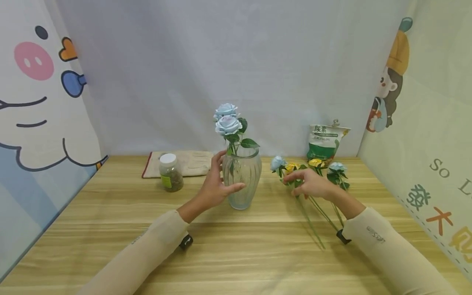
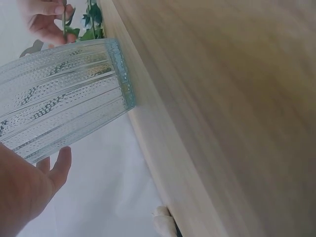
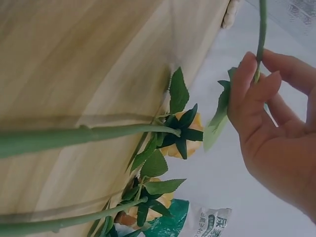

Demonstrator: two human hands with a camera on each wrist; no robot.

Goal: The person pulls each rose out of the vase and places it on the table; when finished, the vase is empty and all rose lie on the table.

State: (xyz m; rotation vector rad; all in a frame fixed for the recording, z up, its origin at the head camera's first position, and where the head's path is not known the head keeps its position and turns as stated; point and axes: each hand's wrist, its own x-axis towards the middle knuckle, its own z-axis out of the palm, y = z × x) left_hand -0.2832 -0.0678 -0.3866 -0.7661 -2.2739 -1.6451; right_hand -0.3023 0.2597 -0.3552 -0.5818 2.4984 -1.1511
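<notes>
A blue rose [image 1: 277, 163], pinched by its stem [image 3: 262, 29], is in the right grip [image 1: 313, 184]. Leftward, the left grip [image 1: 215, 187] curls around a glass vase [image 1: 249, 178] holding two blue roses [image 1: 228, 125]; yellow roses [image 1: 316, 162] lie just beyond the right grip.

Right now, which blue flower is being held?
The blue flower just right of the vase, pinched by the right hand; two stand inside, another is farther right.
</notes>
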